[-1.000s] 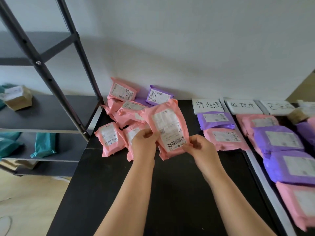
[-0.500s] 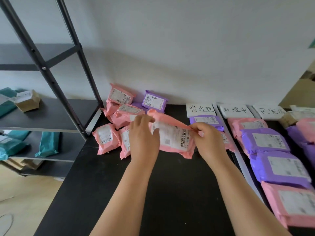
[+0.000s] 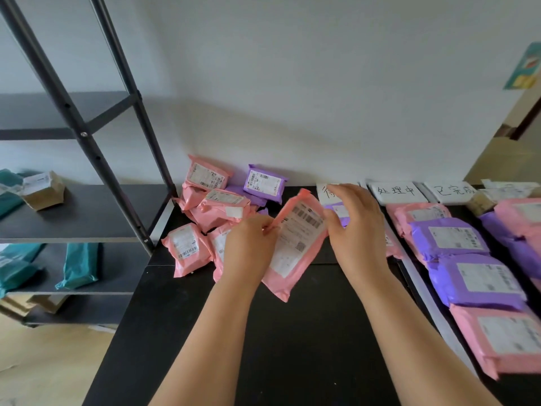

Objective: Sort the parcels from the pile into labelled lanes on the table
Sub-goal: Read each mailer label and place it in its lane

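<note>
A pink parcel [image 3: 295, 247] with a white barcode label is held tilted above the black table [image 3: 292, 347]. My left hand [image 3: 248, 247] pinches its left edge. My right hand [image 3: 355, 230] grips its upper right side. Behind it, against the wall, lies the pile [image 3: 213, 206] of pink and purple parcels. Three white lane labels stand at the back: the first label [image 3: 326, 191] is partly hidden by my right hand, then the second label [image 3: 396, 191] and the third label [image 3: 452, 190]. A purple parcel [image 3: 336, 210] in the first lane shows behind my right hand.
The second lane holds a row of pink and purple parcels [image 3: 448, 238], with more at the far right [image 3: 518, 218]. A white strip [image 3: 421, 282] divides the lanes. A dark metal shelf rack [image 3: 87, 142] on the left carries teal bags and a small cardboard box [image 3: 44, 189].
The parcel has been turned from lying crosswise to a steep tilt, barcode end up. My right hand has risen to its upper right side. The view has shifted slightly right.
</note>
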Motion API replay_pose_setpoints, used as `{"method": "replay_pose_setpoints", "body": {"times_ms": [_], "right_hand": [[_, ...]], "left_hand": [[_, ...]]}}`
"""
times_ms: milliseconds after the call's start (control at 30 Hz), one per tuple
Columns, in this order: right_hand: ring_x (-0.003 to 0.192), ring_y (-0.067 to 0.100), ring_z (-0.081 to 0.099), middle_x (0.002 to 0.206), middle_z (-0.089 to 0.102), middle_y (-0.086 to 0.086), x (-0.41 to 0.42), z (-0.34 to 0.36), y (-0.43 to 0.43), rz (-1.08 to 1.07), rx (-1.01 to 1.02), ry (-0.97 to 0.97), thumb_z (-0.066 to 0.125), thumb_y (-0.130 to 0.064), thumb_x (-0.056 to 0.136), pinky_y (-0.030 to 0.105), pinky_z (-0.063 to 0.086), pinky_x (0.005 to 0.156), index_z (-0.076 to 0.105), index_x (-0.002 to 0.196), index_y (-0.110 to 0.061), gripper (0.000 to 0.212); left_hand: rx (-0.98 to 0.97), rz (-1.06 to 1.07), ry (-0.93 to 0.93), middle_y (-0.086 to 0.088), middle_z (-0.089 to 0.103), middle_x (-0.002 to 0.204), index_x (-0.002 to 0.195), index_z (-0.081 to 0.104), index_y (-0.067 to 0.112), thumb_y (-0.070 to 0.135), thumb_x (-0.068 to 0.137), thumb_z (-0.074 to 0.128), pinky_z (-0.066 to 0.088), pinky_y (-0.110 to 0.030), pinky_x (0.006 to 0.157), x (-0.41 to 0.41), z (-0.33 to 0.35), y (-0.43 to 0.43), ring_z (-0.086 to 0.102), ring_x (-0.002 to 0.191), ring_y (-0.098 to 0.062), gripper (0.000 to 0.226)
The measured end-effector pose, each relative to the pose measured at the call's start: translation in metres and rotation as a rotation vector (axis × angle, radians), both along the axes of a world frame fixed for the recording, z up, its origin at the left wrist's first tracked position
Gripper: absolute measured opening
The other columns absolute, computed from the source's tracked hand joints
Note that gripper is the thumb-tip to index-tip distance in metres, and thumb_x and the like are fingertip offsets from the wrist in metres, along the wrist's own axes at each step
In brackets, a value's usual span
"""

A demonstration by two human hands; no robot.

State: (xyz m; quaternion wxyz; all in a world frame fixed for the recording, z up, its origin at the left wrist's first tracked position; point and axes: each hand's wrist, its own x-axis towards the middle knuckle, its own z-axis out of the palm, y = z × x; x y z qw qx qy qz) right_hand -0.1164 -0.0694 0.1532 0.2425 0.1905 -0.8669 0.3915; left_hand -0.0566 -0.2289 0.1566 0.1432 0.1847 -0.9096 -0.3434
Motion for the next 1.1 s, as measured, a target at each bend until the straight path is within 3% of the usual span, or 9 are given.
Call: {"method": "replay_pose_setpoints", "body": {"times_ms": [100,167,200,267,333,467,600,800,1100], "right_hand": [[0.107,0.014,0.060,0.110,0.062,-0.008,0.013,0.004,-0.002,-0.032,-0.128,-0.194,0.064,-0.024,0.095,0.033,0.051,0.091,0.061,0.125,-0.020,0.030],[0.091,0.005,0.059,0.097,0.060,-0.013,0.019,0.006,-0.005,-0.037,-0.122,-0.372,0.062,-0.034,0.096,0.015,0.043,0.074,0.060,0.127,-0.021,0.034],[0.086,0.003,0.057,0.096,0.060,-0.014,0.021,0.006,-0.007,-0.031,-0.098,-0.446,0.061,-0.039,0.096,0.013,0.039,0.068,0.059,0.129,-0.020,0.039],[0.089,0.005,0.056,0.102,0.062,-0.011,0.025,0.002,-0.013,-0.005,-0.065,-0.527,0.060,-0.045,0.095,0.013,0.038,0.066,0.059,0.131,-0.019,0.044],[0.092,0.008,0.062,0.105,0.068,-0.008,0.026,-0.002,-0.017,0.007,-0.082,-0.519,0.062,-0.040,0.096,0.016,0.046,0.067,0.065,0.122,-0.017,0.035],[0.085,0.013,0.067,0.087,0.071,-0.009,0.026,-0.005,-0.018,-0.014,-0.132,-0.465,0.066,-0.027,0.094,0.037,0.057,0.075,0.074,0.095,-0.017,0.013],[0.081,0.009,0.066,0.083,0.071,-0.011,0.031,0.001,-0.015,0.016,-0.178,-0.476,0.067,-0.021,0.093,0.030,0.055,0.071,0.073,0.087,-0.018,0.009],[0.077,-0.003,0.060,0.082,0.066,-0.018,0.043,0.004,-0.016,0.036,-0.134,-0.474,0.066,-0.023,0.094,0.012,0.043,0.063,0.070,0.089,-0.024,0.007],[0.089,0.002,0.066,0.095,0.072,-0.014,0.049,0.007,-0.008,0.048,-0.247,-0.468,0.067,-0.028,0.093,0.019,0.053,0.074,0.074,0.106,-0.023,0.015]], "left_hand": [[0.170,0.050,0.005,0.015,0.059,0.084,0.097,0.064,0.028,0.025,0.097,0.059,0.045,-0.017,0.064,0.005,-0.002,-0.011,0.056,0.076,-0.004,0.006],[0.256,0.068,0.030,0.016,0.061,0.084,0.092,0.063,0.028,0.026,0.095,0.063,0.049,-0.021,0.065,0.009,-0.001,-0.016,0.058,0.077,-0.002,0.004],[0.296,0.074,0.040,0.014,0.064,0.085,0.091,0.065,0.027,0.026,0.094,0.064,0.052,-0.023,0.065,0.010,-0.001,-0.017,0.060,0.078,-0.004,0.004],[0.381,0.079,0.043,0.013,0.067,0.083,0.087,0.068,0.025,0.024,0.092,0.068,0.055,-0.025,0.066,0.013,-0.001,-0.018,0.065,0.079,-0.006,0.005],[0.529,0.086,0.040,0.010,0.071,0.081,0.086,0.073,0.019,0.021,0.088,0.072,0.059,-0.031,0.073,0.016,0.000,-0.019,0.069,0.080,-0.011,0.003],[0.672,0.022,-0.016,0.003,0.076,0.085,0.088,0.074,0.013,0.015,0.086,0.074,0.061,-0.034,0.078,0.022,0.004,-0.021,0.073,0.083,-0.016,0.002],[0.749,-0.034,-0.010,0.001,0.076,0.091,0.095,0.073,0.011,0.014,0.085,0.075,0.060,-0.039,0.084,0.025,0.006,-0.025,0.073,0.089,-0.019,0.011],[0.917,0.053,0.139,0.003,0.077,0.093,0.104,0.075,0.017,0.030,0.091,0.070,0.059,-0.035,0.088,0.027,0.016,-0.026,0.073,0.093,-0.016,0.019],[0.952,0.028,0.135,0.000,0.078,0.089,0.098,0.076,0.012,0.021,0.090,0.070,0.060,-0.031,0.082,0.034,0.025,-0.022,0.074,0.088,-0.016,0.013]]}}
